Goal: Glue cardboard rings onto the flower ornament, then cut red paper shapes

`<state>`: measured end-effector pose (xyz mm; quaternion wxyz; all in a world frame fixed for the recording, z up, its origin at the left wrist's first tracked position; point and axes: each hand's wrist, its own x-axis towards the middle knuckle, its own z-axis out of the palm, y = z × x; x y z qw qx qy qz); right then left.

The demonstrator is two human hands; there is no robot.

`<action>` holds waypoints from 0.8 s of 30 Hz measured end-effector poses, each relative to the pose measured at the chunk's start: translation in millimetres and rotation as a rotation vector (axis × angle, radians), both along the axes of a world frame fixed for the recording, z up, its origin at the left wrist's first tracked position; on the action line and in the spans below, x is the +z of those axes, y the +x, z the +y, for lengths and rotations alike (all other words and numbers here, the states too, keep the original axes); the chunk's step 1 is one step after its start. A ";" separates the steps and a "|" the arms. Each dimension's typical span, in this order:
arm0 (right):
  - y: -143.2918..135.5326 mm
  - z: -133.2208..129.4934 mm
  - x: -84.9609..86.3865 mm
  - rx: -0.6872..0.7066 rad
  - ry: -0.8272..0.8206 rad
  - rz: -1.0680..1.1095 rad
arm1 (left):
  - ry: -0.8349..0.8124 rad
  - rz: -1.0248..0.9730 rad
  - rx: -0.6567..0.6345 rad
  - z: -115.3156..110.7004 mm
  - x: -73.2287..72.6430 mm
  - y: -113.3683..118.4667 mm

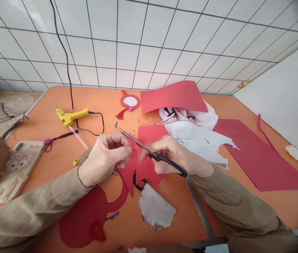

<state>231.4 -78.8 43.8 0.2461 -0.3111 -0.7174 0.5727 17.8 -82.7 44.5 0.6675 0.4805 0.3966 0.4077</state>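
Yellow glue gun (72,115) noted lying at left. My left hand (106,158) is nearly pinched; I cannot tell its contents. My right hand (173,154) grips scissors (173,164) above cut red paper (147,135).

- Scissors (151,152): black handles, slim metal blades, held in the right fingers (152,147); they lie at a slant, blades pointing away and left, tips beyond the left fingers (124,153). How far the blades are open is hard to tell.
- Red paper (149,170): bright, flat, with pointed, cut lower edges, on the table (188,225) beneath and between both sets of fingers.
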 end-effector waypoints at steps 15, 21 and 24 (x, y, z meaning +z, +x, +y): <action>1.3 -0.4 1.2 0.007 -0.003 -0.031 | 0.008 -0.008 -0.021 0.2 -1.7 -4.2; 2.5 -0.5 -0.1 0.012 -0.024 -0.031 | 0.017 -0.014 -0.012 2.4 0.2 -6.8; 3.0 -0.6 -0.5 0.015 -0.028 -0.037 | 0.017 -0.013 -0.009 3.3 0.3 -7.6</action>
